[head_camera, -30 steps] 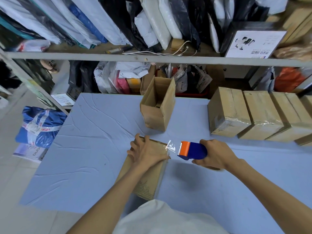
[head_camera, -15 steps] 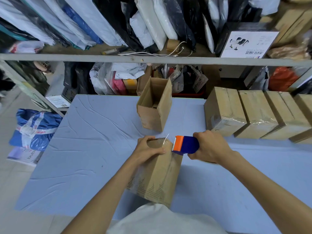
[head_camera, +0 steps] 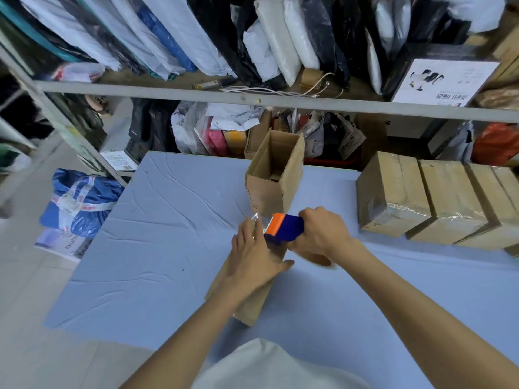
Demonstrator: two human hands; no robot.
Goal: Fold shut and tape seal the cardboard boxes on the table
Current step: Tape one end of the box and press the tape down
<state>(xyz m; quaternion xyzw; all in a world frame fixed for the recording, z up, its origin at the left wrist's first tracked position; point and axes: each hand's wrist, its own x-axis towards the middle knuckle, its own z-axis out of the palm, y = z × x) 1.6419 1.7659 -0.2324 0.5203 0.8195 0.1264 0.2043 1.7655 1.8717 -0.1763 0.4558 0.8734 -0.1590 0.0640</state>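
A long cardboard box [head_camera: 250, 304] lies on the blue table [head_camera: 157, 248] in front of me. My left hand [head_camera: 255, 256] lies flat on its top with the fingers stretched out, pressing it down. My right hand [head_camera: 323, 234] grips a blue and orange tape dispenser [head_camera: 283, 227] at the box's far end. A strip of clear tape [head_camera: 257, 220] runs from the dispenser under my left fingertips. An open-topped cardboard box [head_camera: 276, 175] stands just behind.
Three sealed, taped boxes [head_camera: 393, 197] stand in a row at the right of the table. A metal shelf [head_camera: 252, 98] full of bagged goods runs behind the table. A blue bag [head_camera: 78, 203] lies on the floor at the left.
The box was tipped up on end half a second ago and now lies flat again. My left hand went from gripping its end to pressing flat on top. The dispenser stayed at the far end.
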